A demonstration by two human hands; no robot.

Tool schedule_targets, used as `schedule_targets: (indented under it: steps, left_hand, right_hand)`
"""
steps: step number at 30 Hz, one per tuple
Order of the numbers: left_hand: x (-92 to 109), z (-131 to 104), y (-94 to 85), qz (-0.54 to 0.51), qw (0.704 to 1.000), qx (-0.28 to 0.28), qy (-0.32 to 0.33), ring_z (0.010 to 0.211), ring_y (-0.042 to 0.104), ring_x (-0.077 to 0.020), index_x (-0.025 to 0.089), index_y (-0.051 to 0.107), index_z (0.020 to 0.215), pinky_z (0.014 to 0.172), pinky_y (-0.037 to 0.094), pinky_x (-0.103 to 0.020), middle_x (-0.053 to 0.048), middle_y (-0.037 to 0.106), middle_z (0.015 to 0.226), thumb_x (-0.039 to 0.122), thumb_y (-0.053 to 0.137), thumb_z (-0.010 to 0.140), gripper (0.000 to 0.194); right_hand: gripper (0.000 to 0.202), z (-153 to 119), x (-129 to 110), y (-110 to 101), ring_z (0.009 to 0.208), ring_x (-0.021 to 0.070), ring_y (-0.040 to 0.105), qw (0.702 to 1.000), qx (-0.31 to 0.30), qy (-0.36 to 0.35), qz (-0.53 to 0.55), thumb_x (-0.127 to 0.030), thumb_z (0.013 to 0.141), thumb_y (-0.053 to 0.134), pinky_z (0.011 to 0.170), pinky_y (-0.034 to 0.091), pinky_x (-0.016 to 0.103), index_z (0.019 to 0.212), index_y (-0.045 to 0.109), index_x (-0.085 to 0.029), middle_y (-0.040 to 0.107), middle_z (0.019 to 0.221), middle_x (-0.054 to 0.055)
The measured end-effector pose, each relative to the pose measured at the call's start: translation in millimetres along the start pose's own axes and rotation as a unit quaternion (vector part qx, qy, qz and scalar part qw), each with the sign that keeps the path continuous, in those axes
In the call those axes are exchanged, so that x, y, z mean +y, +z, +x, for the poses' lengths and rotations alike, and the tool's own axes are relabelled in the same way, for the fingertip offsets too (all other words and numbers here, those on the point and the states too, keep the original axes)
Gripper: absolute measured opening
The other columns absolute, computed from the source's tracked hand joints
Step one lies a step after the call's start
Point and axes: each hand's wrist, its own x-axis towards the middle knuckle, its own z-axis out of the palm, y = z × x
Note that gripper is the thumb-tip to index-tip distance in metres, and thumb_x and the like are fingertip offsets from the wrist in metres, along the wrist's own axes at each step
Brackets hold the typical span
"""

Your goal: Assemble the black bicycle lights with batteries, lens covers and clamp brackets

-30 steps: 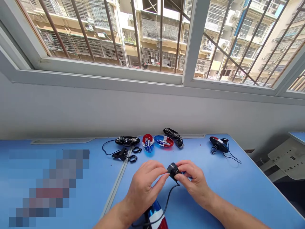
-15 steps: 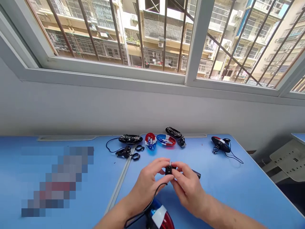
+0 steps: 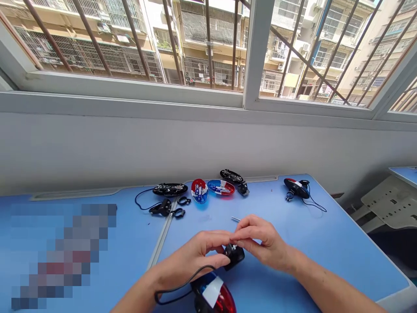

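Between the thumb and fingers of my left hand is a small black switch unit, with a shiny metal bit at its top. My right hand pinches at the upper edge of this unit, its fingertips meeting my left ones. Whatever sits in that pinch is too small to make out. A black cable loops by my left wrist, near a bike light with a red and blue cover below my hands. Behind my right hand a thin metal shaft shows; the rest of it is hidden.
Along the back lie black light bases, red-and-blue covers, black clamp rings and another switch unit. One whole light lies back right. A metal strip crosses the blue table. A blurred patch covers the left.
The black switch unit has tilted and sits lower in my left hand. My right hand has shifted right and pinches at its top. The metal shaft has come into sight. The view has turned slightly.
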Motion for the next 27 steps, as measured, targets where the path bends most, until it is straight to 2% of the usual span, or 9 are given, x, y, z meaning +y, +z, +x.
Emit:
schedule_targets:
  steps: [3, 5, 12, 17, 23, 27]
  left_hand:
    - [2, 0, -0.3, 0.001, 1.000, -0.001, 0.004, 0.091, 0.059, -0.0188, 0.027, 0.072, 0.107, 0.082, 0.049, -0.026, 0.000, 0.069, 0.102, 0.009, 0.050, 0.078, 0.041]
    - [2, 1, -0.1, -0.006, 1.000, 0.013, -0.006, 0.092, 0.061, -0.0185, 0.028, 0.071, 0.107, 0.081, 0.050, -0.026, 0.001, 0.069, 0.104, 0.007, 0.050, 0.074, 0.045]
    - [-1, 1, 1.8, 0.004, 0.998, 0.063, -0.012, 0.099, 0.063, -0.0219, 0.026, 0.076, 0.096, 0.085, 0.051, -0.031, -0.002, 0.071, 0.114, 0.010, 0.054, 0.069, 0.038]
    - [-1, 1, 4.4, 0.009, 0.997, 0.076, 0.010, 0.092, 0.066, -0.0215, 0.026, 0.077, 0.096, 0.070, 0.054, -0.026, -0.002, 0.072, 0.108, 0.010, 0.054, 0.073, 0.036]
    - [3, 2, 7.4, 0.024, 0.997, 0.068, 0.042, 0.093, 0.066, -0.0204, 0.025, 0.076, 0.094, 0.076, 0.055, -0.026, -0.002, 0.072, 0.103, 0.007, 0.053, 0.074, 0.035]
    - [4, 3, 8.4, 0.049, 0.993, 0.080, 0.069, 0.091, 0.066, -0.0205, 0.023, 0.075, 0.092, 0.084, 0.054, -0.030, -0.003, 0.073, 0.103, 0.008, 0.053, 0.077, 0.031]
  right_hand:
    - [0.018, -2, 0, 0, 0.078, 0.0157, 0.061, 1.000, -0.012, 0.008, 0.005, -0.022, 0.093, 0.056, 0.065, 0.054, 0.027, 0.104, 0.070, -0.025, 0.066, 0.088, 0.005]
    - [0.016, -3, 1, 1, 0.076, 0.0157, 0.061, 1.000, -0.013, 0.013, 0.009, -0.022, 0.091, 0.057, 0.062, 0.053, 0.026, 0.101, 0.069, -0.024, 0.066, 0.087, 0.005]
    - [0.010, -4, 4, 4, 0.067, 0.0151, 0.060, 1.000, 0.012, -0.002, -0.021, -0.023, 0.093, 0.057, 0.063, 0.051, 0.029, 0.090, 0.067, -0.022, 0.066, 0.072, 0.002]
    - [0.012, -4, 2, 6, 0.067, 0.0162, 0.057, 0.995, 0.025, -0.038, -0.084, -0.019, 0.094, 0.050, 0.059, 0.048, 0.029, 0.089, 0.060, -0.022, 0.063, 0.073, 0.003]
    - [0.014, -7, 1, 17, 0.064, 0.0174, 0.047, 0.988, 0.029, -0.051, -0.141, -0.015, 0.094, 0.038, 0.058, 0.042, 0.029, 0.088, 0.047, -0.022, 0.054, 0.072, 0.002]
    - [0.013, -9, 5, 21, 0.064, 0.0180, 0.046, 0.980, 0.023, -0.045, -0.190, -0.016, 0.095, 0.035, 0.058, 0.041, 0.030, 0.088, 0.044, -0.022, 0.052, 0.073, 0.003]
